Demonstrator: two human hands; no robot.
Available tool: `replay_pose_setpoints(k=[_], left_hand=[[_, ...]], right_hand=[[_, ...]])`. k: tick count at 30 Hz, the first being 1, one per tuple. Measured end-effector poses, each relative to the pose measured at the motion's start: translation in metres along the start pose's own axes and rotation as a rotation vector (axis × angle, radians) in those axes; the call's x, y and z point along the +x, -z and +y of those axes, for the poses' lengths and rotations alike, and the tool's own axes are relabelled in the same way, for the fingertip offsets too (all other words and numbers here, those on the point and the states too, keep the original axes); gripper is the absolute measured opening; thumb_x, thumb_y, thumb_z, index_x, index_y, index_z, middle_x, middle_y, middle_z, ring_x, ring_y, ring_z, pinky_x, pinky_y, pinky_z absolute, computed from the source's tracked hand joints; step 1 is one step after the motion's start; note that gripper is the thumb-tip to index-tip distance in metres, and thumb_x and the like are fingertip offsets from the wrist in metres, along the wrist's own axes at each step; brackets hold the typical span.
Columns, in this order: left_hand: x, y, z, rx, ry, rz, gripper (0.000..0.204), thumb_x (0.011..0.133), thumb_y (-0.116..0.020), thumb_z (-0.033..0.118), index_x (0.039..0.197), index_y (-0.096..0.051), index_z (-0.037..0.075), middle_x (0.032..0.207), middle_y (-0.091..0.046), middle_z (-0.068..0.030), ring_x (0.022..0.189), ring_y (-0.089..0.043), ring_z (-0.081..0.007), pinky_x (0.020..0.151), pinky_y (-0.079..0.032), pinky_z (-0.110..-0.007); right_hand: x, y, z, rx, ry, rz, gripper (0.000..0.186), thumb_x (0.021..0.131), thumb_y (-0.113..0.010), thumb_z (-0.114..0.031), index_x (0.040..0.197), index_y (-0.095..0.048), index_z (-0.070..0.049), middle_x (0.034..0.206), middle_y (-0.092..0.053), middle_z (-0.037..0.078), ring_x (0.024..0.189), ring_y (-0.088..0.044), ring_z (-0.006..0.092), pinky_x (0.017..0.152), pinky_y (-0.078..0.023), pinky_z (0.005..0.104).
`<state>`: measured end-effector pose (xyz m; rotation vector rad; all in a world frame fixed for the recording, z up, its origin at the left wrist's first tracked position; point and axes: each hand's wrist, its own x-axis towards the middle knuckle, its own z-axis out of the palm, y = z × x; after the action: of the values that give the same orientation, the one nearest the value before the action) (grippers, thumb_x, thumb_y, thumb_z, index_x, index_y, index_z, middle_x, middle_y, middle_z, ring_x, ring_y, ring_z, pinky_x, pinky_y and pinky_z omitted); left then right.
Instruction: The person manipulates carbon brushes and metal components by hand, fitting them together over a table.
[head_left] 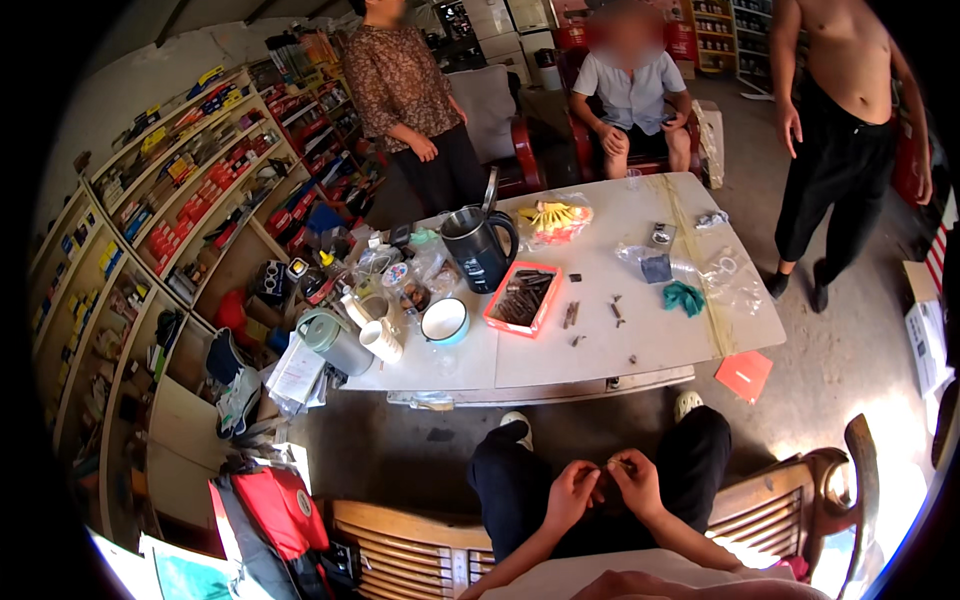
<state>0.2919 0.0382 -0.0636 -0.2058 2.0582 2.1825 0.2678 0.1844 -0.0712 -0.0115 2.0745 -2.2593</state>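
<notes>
My left hand (574,492) and my right hand (637,482) are close together above my lap, fingertips pinched towards each other. A small dark piece seems to be between the fingers, too small to name. In front of me on the white table (450,372) stands a red open box (545,318) full of dark, elongated metal-looking parts (524,297). A few loose small parts (617,311) lie on the tabletop to the right of the box.
A dark kettle (472,250), white bowl (445,321), grey jug (338,342) and bagged bananas (553,216) stand on the table's left half. Teal gloves (683,298) lie right. A red sheet (743,376) is beyond my right knee. Three people are across the table.
</notes>
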Motion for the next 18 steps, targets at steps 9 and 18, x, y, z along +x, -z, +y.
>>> replay_pose_setpoints(k=[9,18], left_hand=[[0.000,-0.001,-0.006,-0.040,0.029,0.022,0.013,0.094,-0.057,0.011,0.098,-0.060,-0.001,0.074,-0.063,-0.0054,0.057,-0.060,-0.0098,0.050,-0.044,-0.019],[0.001,-0.019,-0.038,-0.238,0.083,0.094,0.019,0.095,-0.055,0.012,0.106,-0.064,-0.001,0.070,-0.058,-0.0004,0.057,-0.051,-0.0058,0.052,-0.041,-0.019]], right_hand=[[-0.003,0.002,-0.005,-0.088,0.036,-0.082,0.007,0.088,-0.063,-0.003,0.090,-0.058,0.001,0.081,-0.061,0.004,0.076,-0.057,0.0076,0.067,-0.048,0.0239],[-0.023,0.007,0.014,-0.066,-0.068,-0.038,0.007,0.087,-0.064,-0.004,0.091,-0.059,0.000,0.081,-0.061,0.003,0.077,-0.057,0.0074,0.069,-0.048,0.0225]])
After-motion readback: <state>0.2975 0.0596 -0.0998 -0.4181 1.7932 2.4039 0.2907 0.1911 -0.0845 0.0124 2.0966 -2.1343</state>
